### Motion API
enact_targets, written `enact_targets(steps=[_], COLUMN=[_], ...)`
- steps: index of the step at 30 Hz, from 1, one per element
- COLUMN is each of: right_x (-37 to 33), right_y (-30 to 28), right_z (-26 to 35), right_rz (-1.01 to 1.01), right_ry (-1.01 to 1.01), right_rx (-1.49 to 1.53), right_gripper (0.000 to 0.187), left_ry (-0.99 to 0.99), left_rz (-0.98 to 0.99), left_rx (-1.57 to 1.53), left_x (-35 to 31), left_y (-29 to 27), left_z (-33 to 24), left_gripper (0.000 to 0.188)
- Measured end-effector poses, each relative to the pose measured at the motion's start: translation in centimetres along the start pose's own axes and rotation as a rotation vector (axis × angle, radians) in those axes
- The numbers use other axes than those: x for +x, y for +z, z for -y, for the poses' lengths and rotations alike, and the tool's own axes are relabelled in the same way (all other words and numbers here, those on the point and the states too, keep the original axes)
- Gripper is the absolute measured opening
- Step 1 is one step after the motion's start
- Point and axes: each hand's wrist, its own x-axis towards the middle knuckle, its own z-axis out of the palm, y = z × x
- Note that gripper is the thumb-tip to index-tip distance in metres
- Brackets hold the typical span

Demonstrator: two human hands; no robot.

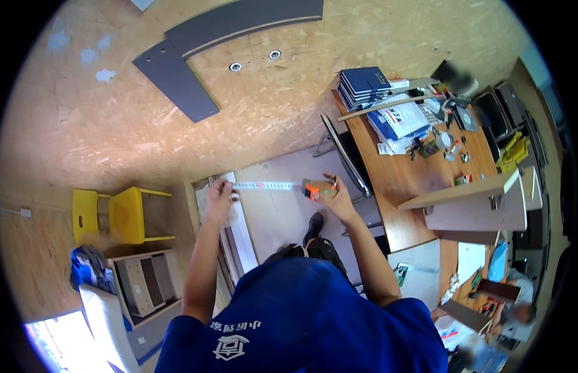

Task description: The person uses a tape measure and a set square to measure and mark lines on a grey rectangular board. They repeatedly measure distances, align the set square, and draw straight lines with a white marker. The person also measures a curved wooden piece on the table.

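A tape measure [312, 189] with an orange and dark case sits in my right hand [334, 194], fingers closed round it. Its white blade [264, 186] is pulled out a short way and stretches level across to my left hand [220, 196]. The fingers of that hand pinch the blade's free end. Both hands are held out in front of my body, above the pale floor. Long white strips or boards [241, 233] lean or lie below my left hand.
On the right stands a wooden desk [388, 214] with stacked blue books [366, 84], papers and loose panels [475, 205]. A folding chair [348, 155] is beside it. Yellow chairs [126, 214] and a small cabinet [146, 283] are at left. Another person [518, 304] is at lower right.
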Motion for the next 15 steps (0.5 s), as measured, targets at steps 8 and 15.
enact_targets(steps=[8, 15], right_x=[20.8, 33.8], right_y=[-8.3, -6.6], right_z=[7.0, 12.2], right_rz=[0.045, 0.109], right_ry=[-0.330, -0.507], right_rx=[-0.281, -0.536], right_gripper=[0.094, 0.086], left_ry=[0.170, 0.247], left_rz=[-0.028, -0.243], left_rx=[-0.648, -1.073], left_x=[16.2, 32.0], left_y=[6.7, 6.9], left_z=[-1.5, -3.7], left_gripper=[0.005, 0.014])
